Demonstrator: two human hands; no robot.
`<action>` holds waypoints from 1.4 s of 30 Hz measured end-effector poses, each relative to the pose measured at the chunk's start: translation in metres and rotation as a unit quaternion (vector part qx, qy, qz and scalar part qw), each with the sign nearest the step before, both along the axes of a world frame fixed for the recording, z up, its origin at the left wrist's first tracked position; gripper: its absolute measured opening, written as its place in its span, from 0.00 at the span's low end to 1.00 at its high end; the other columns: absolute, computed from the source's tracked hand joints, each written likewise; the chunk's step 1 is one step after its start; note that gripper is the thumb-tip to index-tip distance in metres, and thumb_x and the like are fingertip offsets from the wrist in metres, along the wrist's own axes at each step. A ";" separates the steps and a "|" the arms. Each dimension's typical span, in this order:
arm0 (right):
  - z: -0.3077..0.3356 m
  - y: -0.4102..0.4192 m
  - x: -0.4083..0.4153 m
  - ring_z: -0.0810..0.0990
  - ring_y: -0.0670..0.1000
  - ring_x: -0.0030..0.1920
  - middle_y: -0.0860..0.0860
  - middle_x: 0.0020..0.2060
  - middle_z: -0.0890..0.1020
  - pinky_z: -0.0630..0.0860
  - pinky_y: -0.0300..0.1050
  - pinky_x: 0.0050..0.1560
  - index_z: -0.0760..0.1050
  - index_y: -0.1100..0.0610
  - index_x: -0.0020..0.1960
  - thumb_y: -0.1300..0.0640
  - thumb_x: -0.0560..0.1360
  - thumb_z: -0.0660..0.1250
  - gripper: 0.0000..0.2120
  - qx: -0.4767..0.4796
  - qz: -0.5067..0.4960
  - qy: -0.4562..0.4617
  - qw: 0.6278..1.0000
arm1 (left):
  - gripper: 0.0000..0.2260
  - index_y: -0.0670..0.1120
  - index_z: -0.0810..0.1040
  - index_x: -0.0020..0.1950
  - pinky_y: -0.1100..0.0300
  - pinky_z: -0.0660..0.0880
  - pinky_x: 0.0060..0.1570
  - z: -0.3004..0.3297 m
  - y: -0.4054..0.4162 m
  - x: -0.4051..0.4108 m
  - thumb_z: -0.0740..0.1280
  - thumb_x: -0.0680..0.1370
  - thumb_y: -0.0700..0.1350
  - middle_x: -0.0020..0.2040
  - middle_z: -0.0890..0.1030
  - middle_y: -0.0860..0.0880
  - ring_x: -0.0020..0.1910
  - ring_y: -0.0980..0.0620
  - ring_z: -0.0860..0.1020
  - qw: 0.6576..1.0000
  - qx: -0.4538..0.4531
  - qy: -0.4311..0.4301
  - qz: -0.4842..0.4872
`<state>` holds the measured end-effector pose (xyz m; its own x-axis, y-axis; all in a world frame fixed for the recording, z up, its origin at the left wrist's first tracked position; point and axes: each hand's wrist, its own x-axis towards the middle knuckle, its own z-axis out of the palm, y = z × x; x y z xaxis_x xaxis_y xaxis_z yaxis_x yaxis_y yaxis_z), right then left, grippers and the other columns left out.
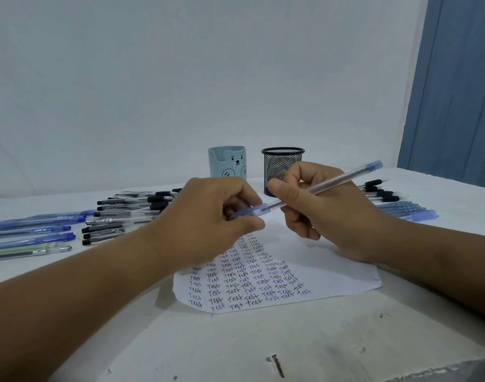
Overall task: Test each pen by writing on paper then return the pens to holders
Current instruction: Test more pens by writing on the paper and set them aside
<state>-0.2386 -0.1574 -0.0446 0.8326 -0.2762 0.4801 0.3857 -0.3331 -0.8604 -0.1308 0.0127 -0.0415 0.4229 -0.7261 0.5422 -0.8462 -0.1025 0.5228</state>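
A white table [263,343] holds a sheet of paper [346,274] covered in rows of the word "Test", with loose pens spread to the left [120,213] and right [395,205], and a bear-faced cup [227,161] beside a black mesh cup [280,164] at the back. Above the paper, the right hand [326,205] grips a clear blue pen [335,181] by its barrel, its far end slanting up to the right. The left hand [208,216] pinches the pen's blue cap [249,212] at the near end.

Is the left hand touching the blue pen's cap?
Touching. The head view shows the left hand pinching the cap of the blue pen.
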 end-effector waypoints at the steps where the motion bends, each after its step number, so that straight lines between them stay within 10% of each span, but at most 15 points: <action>1: 0.002 0.001 -0.001 0.71 0.52 0.24 0.57 0.28 0.76 0.65 0.39 0.23 0.70 0.60 0.41 0.50 0.71 0.73 0.16 0.001 0.009 -0.003 1.000 | 0.08 0.53 0.82 0.45 0.68 0.75 0.37 0.001 0.000 0.000 0.79 0.70 0.45 0.37 0.84 0.55 0.33 0.59 0.78 1.000 -0.023 0.014 0.005; 6: 0.010 -0.005 -0.003 0.80 0.57 0.30 0.64 0.39 0.83 0.74 0.42 0.26 0.76 0.64 0.49 0.55 0.75 0.69 0.12 0.121 0.084 0.008 0.989 | 0.07 0.50 0.83 0.42 0.50 0.82 0.43 0.004 -0.002 0.004 0.79 0.70 0.43 0.38 0.86 0.51 0.37 0.45 0.84 0.994 -0.088 0.058 0.024; 19: 0.002 -0.008 0.002 0.79 0.54 0.30 0.59 0.33 0.80 0.75 0.41 0.27 0.74 0.64 0.43 0.56 0.73 0.68 0.10 0.066 0.076 -0.006 0.995 | 0.08 0.49 0.83 0.39 0.54 0.82 0.38 -0.001 -0.007 -0.009 0.76 0.73 0.37 0.34 0.84 0.48 0.33 0.49 0.84 0.989 -0.090 0.107 0.036; 24: 0.004 -0.014 0.013 0.84 0.61 0.48 0.67 0.47 0.82 0.82 0.51 0.49 0.73 0.63 0.49 0.54 0.81 0.61 0.12 0.068 0.001 -0.024 0.997 | 0.14 0.59 0.81 0.54 0.57 0.80 0.50 0.001 -0.004 0.004 0.74 0.70 0.60 0.46 0.85 0.60 0.46 0.60 0.83 0.994 -0.020 0.094 0.046; 27: 0.015 -0.034 0.014 0.82 0.64 0.41 0.62 0.38 0.80 0.82 0.56 0.50 0.63 0.59 0.53 0.60 0.86 0.54 0.03 0.091 -0.031 -0.058 0.994 | 0.24 0.66 0.78 0.55 0.60 0.77 0.55 -0.003 0.003 0.012 0.65 0.62 0.70 0.51 0.81 0.66 0.53 0.67 0.77 0.996 0.036 0.042 0.076; 31: 0.030 -0.087 0.000 0.70 0.48 0.32 0.53 0.34 0.69 0.72 0.41 0.36 0.70 0.57 0.56 0.61 0.85 0.54 0.06 -0.089 -0.176 -0.025 0.980 | 0.14 0.69 0.79 0.52 0.52 0.77 0.57 -0.007 0.009 0.018 0.70 0.67 0.67 0.53 0.80 0.63 0.55 0.62 0.77 0.990 0.074 0.024 0.118; 35: 0.041 -0.131 -0.020 0.73 0.47 0.34 0.46 0.40 0.80 0.71 0.36 0.36 0.83 0.45 0.53 0.59 0.81 0.66 0.11 -0.366 -0.252 0.181 0.877 | 0.11 0.72 0.77 0.52 0.50 0.75 0.59 -0.003 0.008 0.015 0.72 0.70 0.62 0.55 0.78 0.65 0.56 0.61 0.75 0.988 0.078 0.005 0.132; 42: 0.046 -0.148 -0.040 0.80 0.47 0.49 0.41 0.48 0.85 0.77 0.39 0.48 0.85 0.44 0.54 0.63 0.77 0.70 0.15 -0.432 -0.219 0.361 0.797 | 0.15 0.72 0.77 0.51 0.49 0.75 0.61 0.000 0.007 0.016 0.68 0.65 0.69 0.56 0.78 0.66 0.55 0.61 0.75 0.987 0.086 -0.003 0.133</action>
<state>-0.2786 -0.3058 0.0015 0.8925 -0.4424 0.0881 -0.4222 -0.8880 -0.1825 -0.1151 0.0200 -0.0412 0.6075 -0.6716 0.4242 -0.7809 -0.4074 0.4734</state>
